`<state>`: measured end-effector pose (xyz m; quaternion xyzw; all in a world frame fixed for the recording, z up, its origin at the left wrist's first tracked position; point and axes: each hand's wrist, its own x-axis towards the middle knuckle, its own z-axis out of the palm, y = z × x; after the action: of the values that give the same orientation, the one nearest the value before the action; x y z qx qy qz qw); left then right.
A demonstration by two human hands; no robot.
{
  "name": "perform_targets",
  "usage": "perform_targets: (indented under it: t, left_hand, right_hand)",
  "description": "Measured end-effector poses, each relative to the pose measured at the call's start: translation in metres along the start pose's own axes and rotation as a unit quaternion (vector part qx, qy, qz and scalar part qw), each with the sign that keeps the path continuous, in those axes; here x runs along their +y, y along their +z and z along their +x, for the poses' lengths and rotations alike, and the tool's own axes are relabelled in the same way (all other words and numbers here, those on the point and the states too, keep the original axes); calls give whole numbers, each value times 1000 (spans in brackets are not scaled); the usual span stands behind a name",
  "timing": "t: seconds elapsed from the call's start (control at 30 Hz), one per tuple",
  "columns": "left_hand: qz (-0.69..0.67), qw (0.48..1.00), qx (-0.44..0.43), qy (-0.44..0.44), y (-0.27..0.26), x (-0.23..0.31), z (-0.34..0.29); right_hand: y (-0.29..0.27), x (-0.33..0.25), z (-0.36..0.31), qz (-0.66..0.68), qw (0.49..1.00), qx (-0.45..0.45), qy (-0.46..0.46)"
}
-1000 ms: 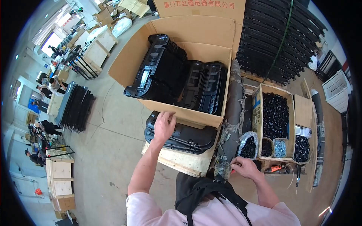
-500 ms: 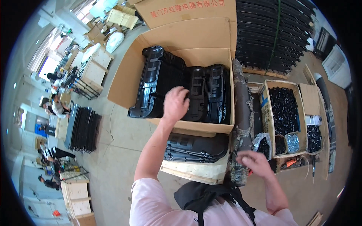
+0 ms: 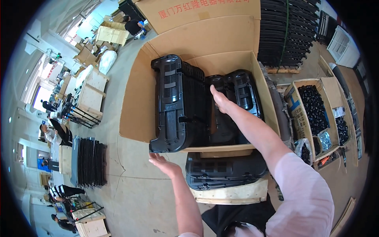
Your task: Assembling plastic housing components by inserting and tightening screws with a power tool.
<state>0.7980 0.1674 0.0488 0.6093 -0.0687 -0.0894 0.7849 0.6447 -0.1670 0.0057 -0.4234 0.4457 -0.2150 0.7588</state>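
left hand (image 3: 165,164): fingers extended and apart, nothing gripped, fingertips just beside the near left corner of the black panel stack; contact cannot be told. black panel stack (image 3: 170,114): stands in the left part of the carton (image 3: 136,104), near end reaching over the carton's near left corner; likely fault, a tilt or slide outward if lifted by that overhanging corner alone, since the weight would sit on one side; further fault, nested pieces coming up together through tight fit. long axis runs from the far wall toward the wearer, nearly straight up and down the view; slotted face turned up toward the camera, thick stacked side to the right. right hand (image 3: 221,100): seen edge-on, fingers straight, pointing away and leftward over the gap; no grip seen, touch cannot be told; possible scrape of the forearm on the carton's near edge, from the low reach across it. right-hand panels (image 3: 244,94): beside the gap, long axis likewise front to back, slightly slanted; might slump leftward if support goes.
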Motion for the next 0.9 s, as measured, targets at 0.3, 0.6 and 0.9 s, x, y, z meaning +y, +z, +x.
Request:
perform_targets:
  t: [0.3,0.6,0.9]
  left_hand:
    - [-150,983,-34,-99,21,-12,38]
    - [-193,975,-59,-93,58,-9,20]
    - [-213,965,-141,-57,52,-12,17]
  right_hand:
    - [84,20,97,244,969,43,-13]
    - [71,12,99,44,988,74,-126]
    - [70,9,88,-47,985,60,-154]
